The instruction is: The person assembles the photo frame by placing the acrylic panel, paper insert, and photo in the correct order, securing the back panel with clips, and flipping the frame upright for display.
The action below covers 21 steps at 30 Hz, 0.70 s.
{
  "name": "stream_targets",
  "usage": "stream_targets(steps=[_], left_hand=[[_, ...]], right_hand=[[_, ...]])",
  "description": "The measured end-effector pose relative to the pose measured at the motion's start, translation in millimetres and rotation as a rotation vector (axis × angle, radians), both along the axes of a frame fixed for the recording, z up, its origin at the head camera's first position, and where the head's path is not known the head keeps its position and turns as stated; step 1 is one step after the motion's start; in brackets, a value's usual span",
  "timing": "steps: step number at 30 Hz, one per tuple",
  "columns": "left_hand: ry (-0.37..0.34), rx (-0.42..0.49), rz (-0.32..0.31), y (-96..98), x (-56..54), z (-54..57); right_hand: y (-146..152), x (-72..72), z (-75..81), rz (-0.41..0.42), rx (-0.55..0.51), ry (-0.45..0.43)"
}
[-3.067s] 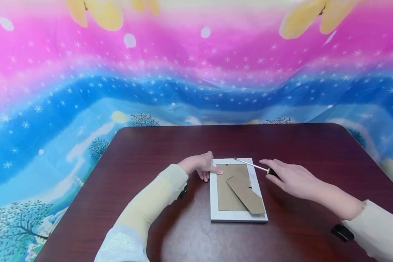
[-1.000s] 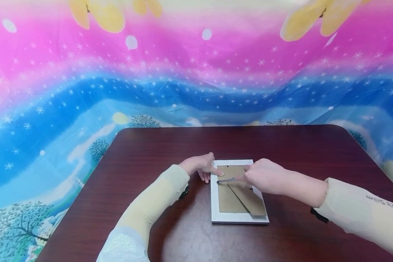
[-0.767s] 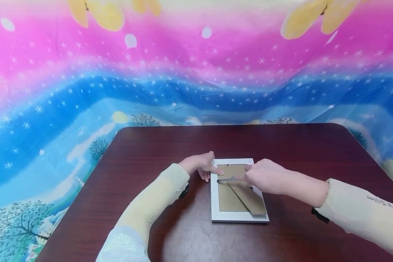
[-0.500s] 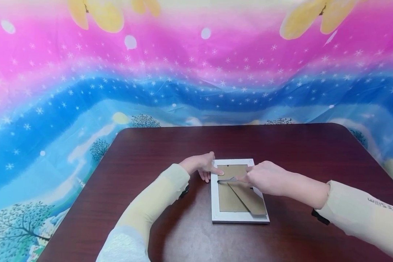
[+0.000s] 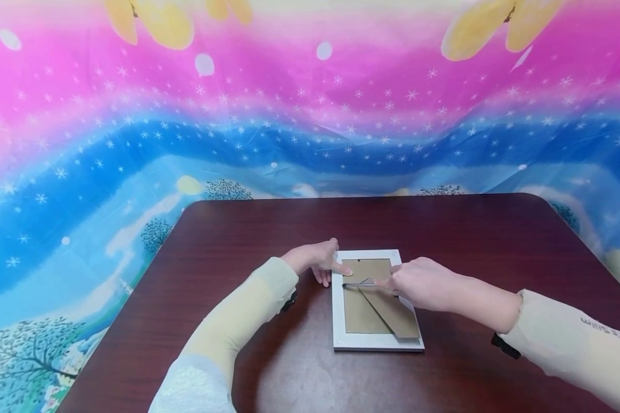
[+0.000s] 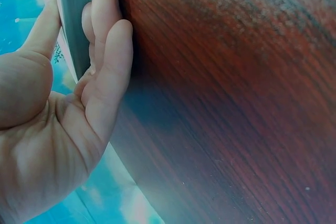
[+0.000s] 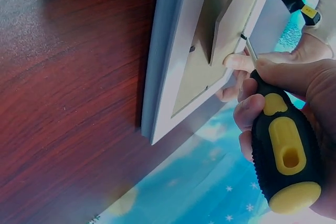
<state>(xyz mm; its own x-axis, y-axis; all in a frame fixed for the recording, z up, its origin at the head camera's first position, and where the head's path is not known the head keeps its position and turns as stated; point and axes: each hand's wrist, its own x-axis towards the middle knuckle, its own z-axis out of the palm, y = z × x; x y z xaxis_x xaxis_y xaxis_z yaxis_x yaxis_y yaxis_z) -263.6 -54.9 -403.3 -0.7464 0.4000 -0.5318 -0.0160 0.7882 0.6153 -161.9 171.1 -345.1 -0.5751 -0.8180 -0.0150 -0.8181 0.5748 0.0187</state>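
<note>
A white picture frame (image 5: 377, 343) lies face down, showing its brown backing board (image 5: 355, 315) and a slanted stand flap (image 5: 392, 314). My left hand (image 5: 317, 259) holds the frame's far left side: the thumb rests on the back, and the fingers (image 6: 113, 61) lie against the outer edge. In my right hand (image 5: 426, 282) is a screwdriver (image 7: 286, 140) with a black and yellow handle. Its shaft (image 5: 364, 284) crosses the backing, and the tip meets a small dark tab (image 7: 243, 37) at the left inner edge. Other dark tabs show along the backing's rim.
The dark red-brown wooden table (image 5: 237, 229) carries the frame near its middle. Behind and around it hangs a colourful cloth (image 5: 310, 126) with snowflakes and trees. Black wrist straps (image 5: 505, 346) sit on both sleeves.
From above the frame's top right corner, my right hand has brought the screwdriver leftward and down to the left-edge tab. Lately the right hand has dipped slightly. The left hand stays put.
</note>
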Motion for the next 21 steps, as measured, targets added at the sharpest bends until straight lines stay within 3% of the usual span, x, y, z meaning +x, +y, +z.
stream_targets(steps=[6,13,21], left_hand=[[0.016,-0.011,-0.009,0.0,-0.1,0.1],[0.025,-0.032,-0.017,0.7,1.2,0.4],[0.024,-0.025,-0.002,2.1,1.2,-1.7]], right_hand=[[5.4,0.6,-4.4,0.022,-0.037,0.024],[15.3,6.0,-19.7,-0.04,-0.08,-0.022],[27.3,6.4,-33.8,-0.038,-0.145,0.043]])
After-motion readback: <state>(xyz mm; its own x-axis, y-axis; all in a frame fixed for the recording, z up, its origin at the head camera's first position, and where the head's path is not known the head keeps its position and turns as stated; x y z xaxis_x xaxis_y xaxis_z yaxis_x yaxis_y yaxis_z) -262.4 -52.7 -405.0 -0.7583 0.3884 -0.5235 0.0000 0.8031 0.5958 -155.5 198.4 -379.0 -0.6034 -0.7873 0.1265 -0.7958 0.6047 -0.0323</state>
